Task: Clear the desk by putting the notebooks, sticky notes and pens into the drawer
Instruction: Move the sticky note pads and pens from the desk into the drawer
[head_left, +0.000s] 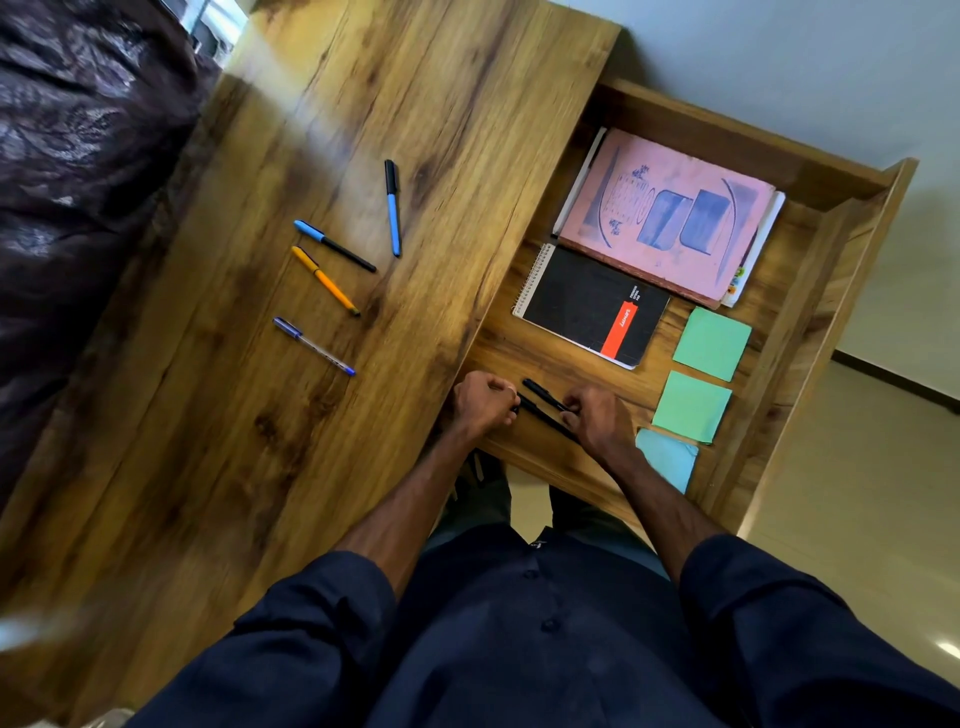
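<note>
The wooden drawer (810, 332) stands pulled out at the right of the desk (322, 130). Inside lie a pink notebook (670, 218), a black spiral notebook (587, 306), two green sticky pads (711, 343) (691, 405) and a light blue pad (667, 457). Both hands are at the drawer's near left corner. My left hand (480, 402) pinches the end of a black pen (540, 415). My right hand (597, 421) grips a second black pen (540, 392). On the desk lie several pens: a blue and black one (392, 208), another blue and black (332, 245), an orange one (324, 280), a clear blue one (313, 346).
A dark patterned cloth (78, 182) covers the area left of the desk. A pale wall (831, 67) rises behind the drawer, and tiled floor (857, 519) lies to the right. My dark sleeves and shirt fill the bottom of the view.
</note>
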